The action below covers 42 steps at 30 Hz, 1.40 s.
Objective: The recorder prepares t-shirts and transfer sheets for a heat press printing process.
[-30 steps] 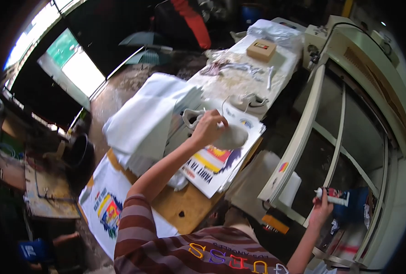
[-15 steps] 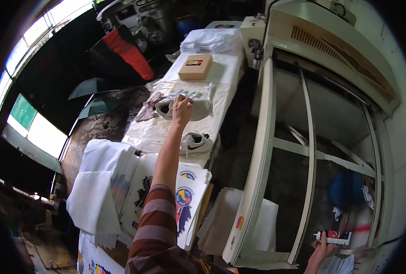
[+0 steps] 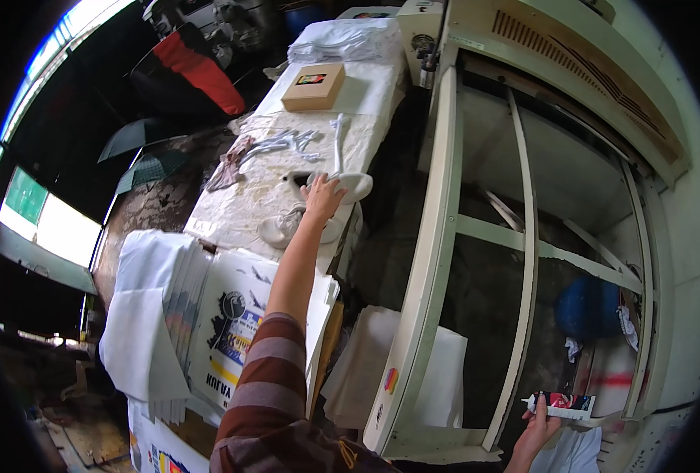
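Note:
My left hand (image 3: pixel 324 197) reaches out over the long table, fingers spread across a white shoe (image 3: pixel 355 186). The fingers touch the shoe's upper or hover just over it, and they hide part of it. Just nearer to me, close to my wrist, sits a second white shoe (image 3: pixel 277 229), looking blurred. At the lower right, my right hand (image 3: pixel 541 426) is closed around a white tube (image 3: pixel 563 406) with a pointed nozzle and a dark and red label. The nozzle points left.
On the table (image 3: pixel 208 209) lie a brown cardboard box (image 3: pixel 314 87), white straps (image 3: pixel 287 143) and a crumpled cloth (image 3: pixel 229 164). Printed sheets (image 3: pixel 232 315) are stacked at the near end. A metal frame (image 3: pixel 433 260) stands to the right, with a blue round object (image 3: pixel 586 307) beyond its bars.
My left hand has brought the shoe nearer, beside the second shoe, and its fingers have spread. The view has shifted, and my right hand still holds the tube.

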Motion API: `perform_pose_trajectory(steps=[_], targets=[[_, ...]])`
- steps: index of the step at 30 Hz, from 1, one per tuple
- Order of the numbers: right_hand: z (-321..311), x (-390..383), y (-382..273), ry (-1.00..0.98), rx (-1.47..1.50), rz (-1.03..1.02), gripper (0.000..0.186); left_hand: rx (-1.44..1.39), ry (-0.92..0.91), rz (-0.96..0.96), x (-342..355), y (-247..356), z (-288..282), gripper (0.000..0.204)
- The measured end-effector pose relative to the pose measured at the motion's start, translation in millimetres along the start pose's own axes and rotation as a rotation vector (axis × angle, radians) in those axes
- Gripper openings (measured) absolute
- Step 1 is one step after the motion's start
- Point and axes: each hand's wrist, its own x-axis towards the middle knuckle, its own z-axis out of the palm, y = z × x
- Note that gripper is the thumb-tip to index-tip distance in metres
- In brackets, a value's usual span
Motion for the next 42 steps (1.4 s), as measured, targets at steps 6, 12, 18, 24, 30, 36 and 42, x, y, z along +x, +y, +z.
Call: perform_pose_trajectory(steps=[6,12,18,24,30,36,42], targets=[[8,-9,-4,-0.105,-0.015,-0.055,0.013,-0.136,0.216,0.199,-129,-20,-69,0.016],[-4,-27,-13,-0.227,0.004,-0.184,0.02,-0.195,0.428,-0.076,-351,-107,-180,0.014],[17,-105,-32,-0.479,0.098,-0.135,0.021,0.224,0.279,-0.573,-598,-178,-169,0.007],[11,-168,-61,-0.643,0.118,-0.244,0.013,0.163,0.35,-0.418,-652,-160,-98,0.021],[-8,-208,-75,-0.755,0.143,-0.284,0.004,0.307,0.335,-0.485,-661,-169,-75,0.015],[-34,-209,-65,-0.775,0.183,-0.206,0.006,0.306,0.358,-0.603,-676,-167,-77,0.007],[-47,-223,-43,-0.974,0.185,-0.224,0.009,-1.162,0.54,-0.844,-689,-68,-141,0.02]])
